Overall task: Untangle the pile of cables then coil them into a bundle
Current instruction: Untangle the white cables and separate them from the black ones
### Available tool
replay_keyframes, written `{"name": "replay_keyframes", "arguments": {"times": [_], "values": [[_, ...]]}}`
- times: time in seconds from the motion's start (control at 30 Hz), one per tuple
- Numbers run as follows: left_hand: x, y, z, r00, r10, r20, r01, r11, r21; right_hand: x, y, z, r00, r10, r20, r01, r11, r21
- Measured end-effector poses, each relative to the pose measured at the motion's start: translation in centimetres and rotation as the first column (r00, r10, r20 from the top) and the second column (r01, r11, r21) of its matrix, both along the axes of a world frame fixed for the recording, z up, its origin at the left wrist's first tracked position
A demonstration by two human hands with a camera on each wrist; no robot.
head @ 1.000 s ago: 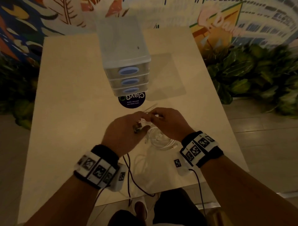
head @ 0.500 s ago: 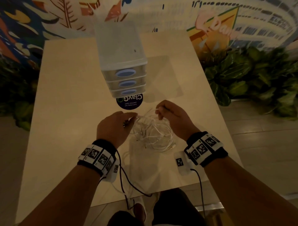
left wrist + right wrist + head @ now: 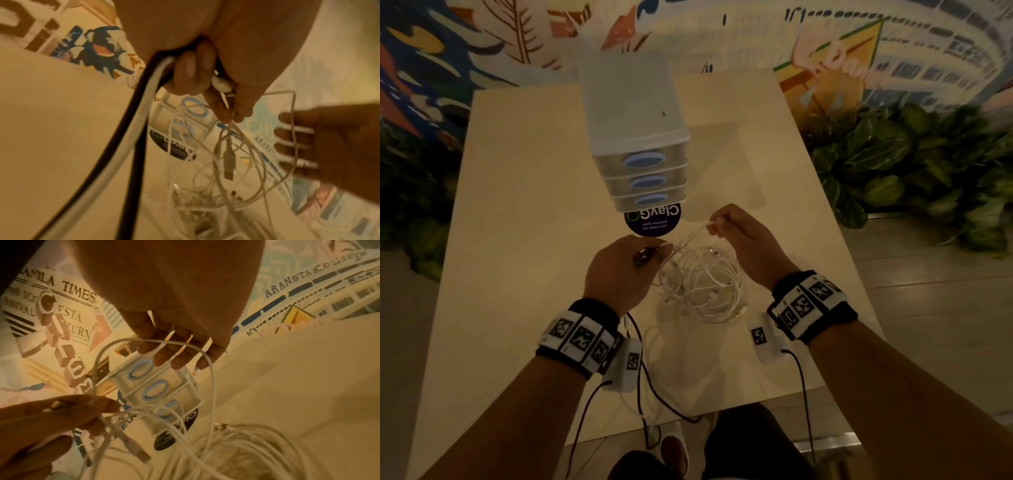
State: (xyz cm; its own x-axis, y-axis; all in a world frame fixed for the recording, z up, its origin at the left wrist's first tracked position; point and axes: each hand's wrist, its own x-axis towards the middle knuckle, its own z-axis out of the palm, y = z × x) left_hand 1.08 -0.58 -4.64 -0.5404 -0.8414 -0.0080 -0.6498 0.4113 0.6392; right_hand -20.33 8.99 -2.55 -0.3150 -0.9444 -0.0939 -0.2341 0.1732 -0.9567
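- Left hand (image 3: 625,270) fingers pinch white cable strands; keep that anchor.
- Right hand (image 3: 744,240), at two o'clock from the tangled white cable pile (image 3: 702,284), hooks one loop on curled fingers; draw it out slowly.

cable pile (image 3: 702,287) on the table (image 3: 524,240) between both hands, drawer unit (image 3: 637,137) right behind it, plants (image 3: 914,171) off right

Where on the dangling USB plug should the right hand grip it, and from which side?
Judging by its pose, pinch the USB plug across its flat housing, coming from the right hand side; it hangs nose-down, clear of the cable pile, below the left hand.
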Motion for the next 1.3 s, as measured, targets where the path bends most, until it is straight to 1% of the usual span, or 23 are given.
{"name": "replay_keyframes", "arguments": {"times": [0.1, 0.17, 0.23, 0.27, 0.33, 0.37, 0.4, 0.43, 0.47, 0.5, 0.53, 0.57, 0.63, 0.7, 0.77, 0.83, 0.9, 0.97, 1.07, 1.13, 1.2, 1.27, 1.3], "values": [[0.3, -0.1, 0.8, 0.962, 0.140, -0.234, -0.088, 0.971, 0.220, -1.0, 0.8, -0.1, 0.997, 0.019, -0.079, -0.013, 0.997, 0.072], [0.5, -0.1, 1.3, 0.934, 0.167, -0.316, -0.081, 0.960, 0.270, -1.1, 1.3, -0.4, 0.974, 0.089, -0.210, -0.072, 0.993, 0.089], [0.9, -0.2, 1.3, 0.954, 0.107, -0.279, -0.052, 0.979, 0.197, -1.0, 1.8, -0.7, 0.940, 0.126, -0.317, -0.110, 0.992, 0.069], [1.1, -0.3, 1.2, 0.971, 0.077, -0.226, -0.046, 0.990, 0.136, -1.1, 2.0, -0.5, 0.938, 0.126, -0.324, -0.124, 0.992, 0.028], [1.3, -0.4, 1.0, 0.989, 0.050, -0.140, -0.045, 0.998, 0.038, -1.0, 2.1, 0.4, 0.954, 0.135, -0.268, -0.164, 0.982, -0.090], [1.3, -0.3, 0.9, 0.993, 0.036, -0.116, -0.035, 0.999, 0.010, -0.7, 1.8, 1.1, 0.960, 0.160, -0.231, -0.189, 0.976, -0.110], [1.3, -0.2, 0.8, 0.996, 0.008, -0.093, -0.010, 1.000, -0.020, -0.1, 1.3, 1.8, 0.956, 0.201, -0.216, -0.222, 0.972, -0.077], [1.3, -0.1, 0.8, 0.997, -0.023, -0.074, 0.019, 0.998, -0.058, 0.6, 0.7, 2.4, 0.935, 0.260, -0.242, -0.265, 0.964, 0.010], [1.3, 0.0, 0.7, 0.997, -0.046, -0.063, 0.040, 0.995, -0.096, 1.3, 0.0, 2.7, 0.891, 0.339, -0.302, -0.309, 0.940, 0.146], [1.2, 0.0, 0.7, 0.997, -0.055, -0.060, 0.047, 0.991, -0.128, 2.0, -0.6, 2.8, 0.827, 0.430, -0.362, -0.341, 0.896, 0.284], [1.2, 0.0, 0.7, 0.997, -0.048, -0.058, 0.039, 0.988, -0.147, 2.5, -1.0, 2.6, 0.775, 0.494, -0.394, -0.356, 0.857, 0.373], [1.1, -0.1, 0.6, 0.998, -0.035, -0.049, 0.028, 0.989, -0.145, 2.8, -1.2, 2.5, 0.766, 0.516, -0.384, -0.369, 0.842, 0.394], [1.2, -0.2, 0.4, 1.000, -0.024, -0.005, 0.023, 0.993, -0.118, 3.0, -1.1, 2.9, 0.817, 0.473, -0.330, -0.375, 0.870, 0.320], [1.4, -0.4, 0.0, 0.996, -0.037, 0.081, 0.047, 0.992, -0.116, 2.9, -0.7, 3.8, 0.857, 0.419, -0.301, -0.351, 0.901, 0.256], [1.6, -0.5, -0.4, 0.986, -0.055, 0.160, 0.078, 0.987, -0.142, 2.8, -0.6, 4.8, 0.835, 0.454, -0.312, -0.376, 0.883, 0.280], [1.4, -0.4, -0.1, 0.984, -0.043, 0.176, 0.073, 0.982, -0.172, 2.9, -0.7, 5.5, 0.804, 0.511, -0.303, -0.419, 0.849, 0.321], [1.1, -0.2, 0.3, 0.991, -0.048, 0.123, 0.070, 0.981, -0.183, 2.9, -1.0, 5.9, 0.812, 0.517, -0.271, -0.436, 0.846, 0.307], [1.0, 0.3, 0.4, 0.992, -0.085, 0.090, 0.102, 0.974, -0.202, 3.1, -1.2, 6.0, 0.825, 0.504, -0.255, -0.448, 0.859, 0.249], [1.2, 0.5, 0.7, 0.997, -0.060, 0.043, 0.067, 0.982, -0.176, 2.5, -1.7, 5.5, 0.838, 0.430, -0.337, -0.407, 0.903, 0.139], [1.6, 0.3, 1.3, 0.999, -0.027, -0.023, 0.023, 0.991, -0.131, 1.0, -1.7, 4.1, 0.847, 0.354, -0.397, -0.357, 0.932, 0.069], [2.3, 0.2, 2.1, 0.991, 0.028, -0.134, -0.039, 0.996, -0.078, -1.1, -1.5, 1.6, 0.825, 0.271, -0.495, -0.282, 0.958, 0.055], [2.9, 0.2, 3.3, 0.963, 0.076, -0.258, -0.080, 0.997, -0.007, -2.6, -1.0, -1.0, 0.792, 0.203, -0.576, -0.179, 0.979, 0.099], [3.1, 0.3, 4.0, 0.951, 0.078, -0.298, -0.076, 0.997, 0.016, -3.0, -0.8, -2.1, 0.796, 0.199, -0.571, -0.143, 0.980, 0.142]]}}
